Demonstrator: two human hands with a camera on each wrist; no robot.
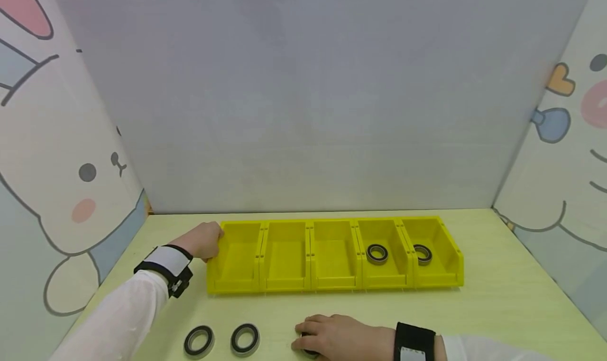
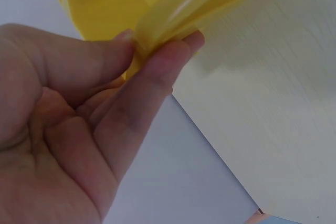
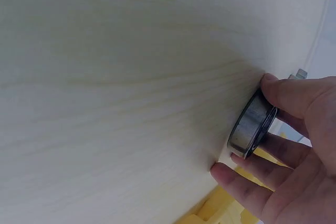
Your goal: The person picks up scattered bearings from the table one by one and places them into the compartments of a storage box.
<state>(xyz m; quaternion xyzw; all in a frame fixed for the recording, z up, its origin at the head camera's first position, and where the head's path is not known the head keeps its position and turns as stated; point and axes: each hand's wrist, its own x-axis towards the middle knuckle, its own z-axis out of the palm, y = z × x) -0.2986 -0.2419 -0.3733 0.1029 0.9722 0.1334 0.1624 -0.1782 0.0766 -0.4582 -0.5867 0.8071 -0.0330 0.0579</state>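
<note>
The right hand [image 1: 339, 337] lies low on the near edge of the worktop [image 1: 502, 308], its grip pinching a bearing [image 3: 252, 124] between thumb and fingers; the right wrist view shows the ring tipped up on edge, held only by its smooth metal rim. As I judge it, that is the weak point: the rim looks slick and the hold is shallow, so the ring could slip out and roll across the worktop, perhaps off the near edge. The left hand [image 1: 201, 240] pinches the far left corner of the yellow bin row [image 1: 242, 284], thumb and fingers closed on the thin plastic lip; a pull or a nudge there could likely slide the whole row and shake what lies in it. The row has five open compartments. From the left, the first three show nothing inside; the fourth holds one bearing in the fourth bin [image 1: 377, 253], lying flat, and the fifth holds one bearing in the fifth bin [image 1: 422, 254], also flat. Two loose bearings [image 1: 199, 341] lie flat on the worktop, left of the right hand, near each other but apart.
</note>
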